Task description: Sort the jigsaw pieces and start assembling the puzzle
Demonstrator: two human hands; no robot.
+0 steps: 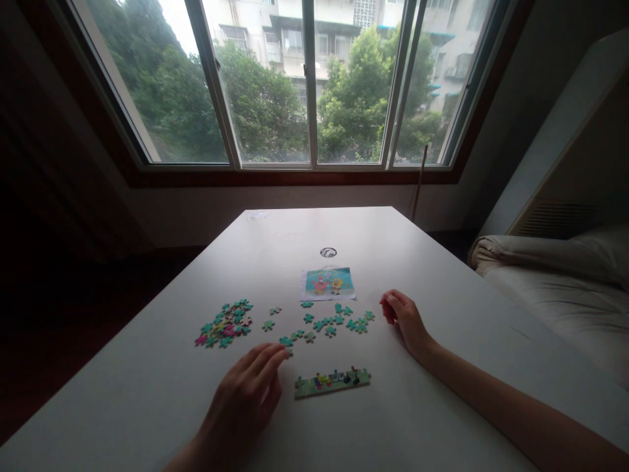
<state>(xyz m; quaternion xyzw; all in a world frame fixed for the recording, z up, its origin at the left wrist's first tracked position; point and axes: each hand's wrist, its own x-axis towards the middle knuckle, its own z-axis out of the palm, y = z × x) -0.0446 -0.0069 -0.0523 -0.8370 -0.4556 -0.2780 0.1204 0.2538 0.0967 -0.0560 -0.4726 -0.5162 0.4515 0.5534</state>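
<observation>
My left hand [248, 393] lies low on the white table [417, 406], fingers stretched out together, their tips touching a loose teal puzzle piece [286, 341]. Just right of it lies a joined strip of puzzle pieces [332, 382]. My right hand [405, 318] rests on the table with its fingers curled inward, beside the right end of a scatter of teal pieces [339, 321]. I cannot make out anything inside those fingers. A heap of mixed teal and pink pieces [225, 324] lies to the left. A small reference picture [328, 282] sits behind the scatter.
A small dark round thing [327, 252] lies on the table past the picture. A large window [304, 85] with trees outside fills the far wall. A pale bed or sofa with a cushion [550, 275] stands to the right of the table.
</observation>
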